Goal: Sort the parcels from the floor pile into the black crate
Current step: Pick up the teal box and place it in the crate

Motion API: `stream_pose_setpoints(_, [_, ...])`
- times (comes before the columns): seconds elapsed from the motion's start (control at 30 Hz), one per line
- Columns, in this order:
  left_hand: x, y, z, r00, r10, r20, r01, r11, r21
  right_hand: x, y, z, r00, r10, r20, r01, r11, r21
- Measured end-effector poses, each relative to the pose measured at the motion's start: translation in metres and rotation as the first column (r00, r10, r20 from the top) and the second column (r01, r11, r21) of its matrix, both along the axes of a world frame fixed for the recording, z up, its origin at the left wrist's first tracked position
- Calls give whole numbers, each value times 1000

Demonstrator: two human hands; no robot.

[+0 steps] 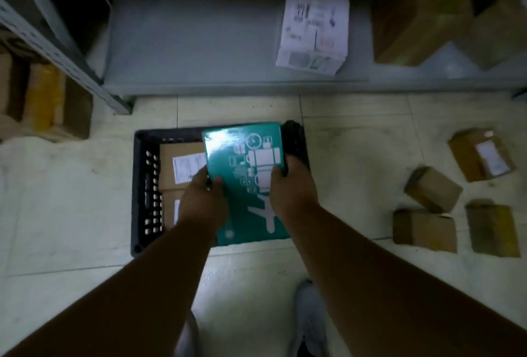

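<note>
Both hands hold 1 flat green parcel (245, 182) over the black crate (142, 185). The parcel is a glossy teal-green box, rectangular, with white pictograms printed down its top face: a clock, a shirt-like shape, small boxes and an aeroplane figure near its near end. Glare whitens its far left corner. It lies roughly level, tilted slightly clockwise, and covers the right half of the crate's opening.

The left hand (204, 200) grips the parcel's left edge, thumb curled onto the top face and fingers tucked beneath. The right hand (291, 185) grips the right edge the same way, thumb on the printed face, fingers wrapped round the side.

The crate sits on the pale tiled floor (71, 214), its left wall pierced with rows of slots. Inside it, at the left, lie 2 brown cardboard parcels, the far one (179, 162) bearing a white label, the near one (171, 205) mostly hidden by the left forearm.

To the right on the floor rest 4 small brown boxes (433, 192), well apart from the crate, the far one with a white label. Far beyond the crate a grey shelf (199, 43) carries a white printed carton (313, 26) and larger brown cartons at the right. More brown boxes (45, 100) stand at the far left under a metal rack. A grey shoe (310, 316) shows at the near edge.
</note>
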State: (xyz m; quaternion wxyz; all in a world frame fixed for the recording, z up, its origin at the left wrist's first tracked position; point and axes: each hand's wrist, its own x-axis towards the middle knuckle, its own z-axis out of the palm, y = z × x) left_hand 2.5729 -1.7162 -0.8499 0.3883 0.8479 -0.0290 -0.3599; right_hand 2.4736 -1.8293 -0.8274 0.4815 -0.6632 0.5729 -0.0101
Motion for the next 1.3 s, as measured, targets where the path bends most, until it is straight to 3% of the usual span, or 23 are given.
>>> stream_pose_setpoints(0.2, [-3,-9,-73,978,46,-203,-51,999,-19,1,-7,-75,998,2,-62,3,997,81])
stream_pose_setpoints(0.37, [-25,-19,-99,955,-91,-283,71,994,-82,-27,6,-112,972,184,-147,-203,971,-130])
stream_pose_setpoints(0.5, [-24,-18,-114,929,-134,-346,113,990,-79,-41,8,-139,855,424,-298,-488,852,-189])
stream_pose_setpoints(0.63, [-23,-23,-126,898,-239,-369,233,971,-61,-47,0,-156,681,546,-488,-688,705,-172])
stream_pose_setpoints(0.83, [-28,-32,-141,861,-275,-428,281,958,-50,-53,-6,-164,547,604,-579,-785,610,-106])
stream_pose_setpoints(0.93, [-35,-36,-146,838,-323,-440,334,941,-54,-51,-6,-170,458,702,-546,-840,542,-8])
stream_pose_setpoints(1.03, [-39,-37,-151,838,-349,-419,363,931,-49,-48,-1,-177,461,716,-524,-834,551,19])
stream_pose_setpoints(1.2, [-40,-37,-161,851,-276,-447,260,961,-97,-47,1,-185,476,702,-530,-836,549,-24])
stream_pose_setpoints(1.3, [-41,-36,-164,890,-363,-277,350,932,-97,-43,-3,-181,523,672,-525,-809,585,-59])
